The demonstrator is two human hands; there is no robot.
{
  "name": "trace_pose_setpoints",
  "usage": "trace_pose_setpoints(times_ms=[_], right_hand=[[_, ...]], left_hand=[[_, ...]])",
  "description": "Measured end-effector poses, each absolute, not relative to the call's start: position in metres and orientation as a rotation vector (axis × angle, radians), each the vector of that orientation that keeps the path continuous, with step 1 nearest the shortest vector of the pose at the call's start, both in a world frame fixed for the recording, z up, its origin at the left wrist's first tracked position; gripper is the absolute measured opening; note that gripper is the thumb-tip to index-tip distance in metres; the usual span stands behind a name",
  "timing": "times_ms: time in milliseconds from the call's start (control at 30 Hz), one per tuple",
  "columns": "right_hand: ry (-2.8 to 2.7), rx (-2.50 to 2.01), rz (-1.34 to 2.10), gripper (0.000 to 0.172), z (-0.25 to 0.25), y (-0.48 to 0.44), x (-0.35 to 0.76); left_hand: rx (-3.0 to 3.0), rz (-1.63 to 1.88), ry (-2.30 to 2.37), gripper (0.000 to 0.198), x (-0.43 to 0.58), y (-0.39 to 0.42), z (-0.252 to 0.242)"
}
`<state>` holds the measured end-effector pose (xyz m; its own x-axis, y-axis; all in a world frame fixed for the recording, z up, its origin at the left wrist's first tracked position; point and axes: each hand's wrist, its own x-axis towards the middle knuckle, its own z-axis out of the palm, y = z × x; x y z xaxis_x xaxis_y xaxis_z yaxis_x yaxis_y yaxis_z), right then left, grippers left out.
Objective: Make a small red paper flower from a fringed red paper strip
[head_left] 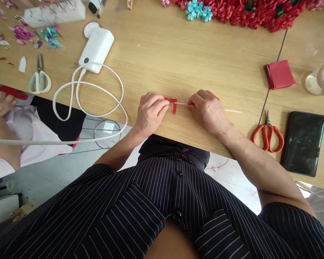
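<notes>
Close to the table's front edge, my left hand [151,109] pinches a narrow red strip [174,107] between thumb and fingers. The strip is gathered or crinkled along its top, and one end hangs down beside the fingertips. Across from it, my right hand [206,109] is closed on a thin pale wooden stick [233,111]. One tip of the stick reaches left to the red strip, and the other end sticks out to the right under the wrist. Whether the stick is stuck to the strip or only touches it, I cannot tell.
Red-handled scissors [268,135], a black phone [304,143], a stack of red squares [280,74] and a clear cup [321,79] lie right. Left are a white device [96,50] with a looping cable and white-handled scissors [40,77]. Red flowers [243,14] line the back. Another person's hand [1,102] is far left.
</notes>
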<state>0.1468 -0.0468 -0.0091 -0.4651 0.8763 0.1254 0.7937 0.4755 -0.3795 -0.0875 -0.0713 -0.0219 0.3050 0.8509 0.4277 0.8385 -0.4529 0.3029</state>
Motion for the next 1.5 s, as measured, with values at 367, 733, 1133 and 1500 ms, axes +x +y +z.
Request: trace_pose_setpoints(times_ms=[367,733,1133,1500], right_hand=[[-2.5,-1.286,0.537,0.028,0.0,-0.053,0.147],[-2.544,-1.282,0.535,0.031,-0.002,-0.054,0.147],[-2.552,-1.281,0.491,0.028,-0.003,-0.055,0.145],[-2.575,-1.269,0.511,0.031,0.001,-0.054,0.144]], left_hand=[[2.694,0.968,1.384,0.021,-0.075,-0.106,-0.028],[2.631,0.939,1.471,0.022,-0.075,-0.109,-0.032],[2.576,0.852,1.598,0.025,-0.069,-0.103,-0.031],[2.522,0.807,1.61,0.016,-0.069,-0.083,-0.032]])
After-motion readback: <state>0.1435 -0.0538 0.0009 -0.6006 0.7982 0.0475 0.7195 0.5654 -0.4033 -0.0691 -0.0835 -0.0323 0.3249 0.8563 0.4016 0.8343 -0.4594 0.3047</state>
